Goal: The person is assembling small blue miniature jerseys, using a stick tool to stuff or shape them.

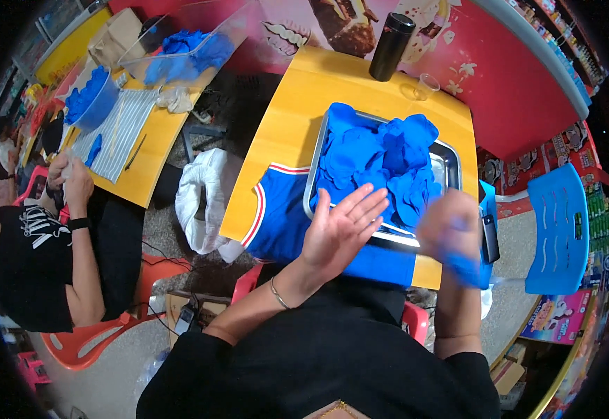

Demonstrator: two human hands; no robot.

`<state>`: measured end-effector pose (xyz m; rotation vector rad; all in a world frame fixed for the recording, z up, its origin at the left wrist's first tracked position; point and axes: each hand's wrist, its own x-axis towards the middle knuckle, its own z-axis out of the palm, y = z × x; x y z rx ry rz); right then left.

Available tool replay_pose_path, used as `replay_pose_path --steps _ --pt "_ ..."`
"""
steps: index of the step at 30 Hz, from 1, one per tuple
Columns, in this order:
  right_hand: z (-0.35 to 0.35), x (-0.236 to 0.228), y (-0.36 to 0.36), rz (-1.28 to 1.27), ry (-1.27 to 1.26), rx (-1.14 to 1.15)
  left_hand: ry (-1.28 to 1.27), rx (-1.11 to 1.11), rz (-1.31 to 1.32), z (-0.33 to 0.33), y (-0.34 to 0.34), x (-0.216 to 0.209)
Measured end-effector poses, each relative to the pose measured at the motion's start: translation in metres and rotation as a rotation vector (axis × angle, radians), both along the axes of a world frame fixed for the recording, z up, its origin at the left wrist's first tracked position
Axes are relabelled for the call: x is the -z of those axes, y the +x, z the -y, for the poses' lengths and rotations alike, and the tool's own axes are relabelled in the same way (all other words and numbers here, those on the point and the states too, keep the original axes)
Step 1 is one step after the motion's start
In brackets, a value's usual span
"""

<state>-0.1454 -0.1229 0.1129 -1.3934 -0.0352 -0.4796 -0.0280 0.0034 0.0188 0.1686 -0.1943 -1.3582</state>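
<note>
My left hand (pixel 343 230) is open, palm up and fingers stretched out, at the near left edge of a metal tray (pixel 451 155). It holds nothing. Thin blue petal-like pieces (pixel 357 157) lie heaped in the tray. Over the tray's near right corner, my right hand (pixel 449 227) is smeared by motion, so its fingers cannot be made out. A blue blur (pixel 463 270) shows at its wrist side; whether the hand grips it is unclear. Under the tray's near left part lies a blue garment (pixel 283 216) with red-and-white trim.
The yellow table (pixel 287 105) bears a black bottle (pixel 392 47) and a clear cup (pixel 428 85) at its far side. A dark phone (pixel 490 239) is at the right. On the left, another person (pixel 46 258) sits by a second table with a blue tub (pixel 95 105) and a clear bin (pixel 210 52).
</note>
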Motion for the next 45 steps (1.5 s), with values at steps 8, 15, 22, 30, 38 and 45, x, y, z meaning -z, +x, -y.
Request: replay_pose_path --steps 8,15,22,30,38,45 --pt "-0.001 0.026 0.017 -0.315 -0.761 0.47 0.06 -0.067 0.175 -0.013 -0.015 -0.012" --pt "-0.01 0.024 0.013 -0.261 -0.771 0.4 0.249 -0.243 0.356 -0.014 -0.014 0.003" --pt "-0.012 0.028 0.004 -0.258 -0.804 0.418 0.278 -0.291 0.484 -0.015 -0.011 0.005" --pt "-0.012 0.024 0.001 -0.244 -0.799 0.413 0.239 -0.195 0.5 -0.015 0.003 0.009" --pt "0.0 0.028 -0.003 -0.156 -0.98 0.36 0.229 -0.332 0.922 -0.014 0.015 -0.004" --pt "-0.014 0.047 -0.009 -0.182 -0.821 0.279 0.235 -0.245 0.98 -0.028 0.015 0.006"
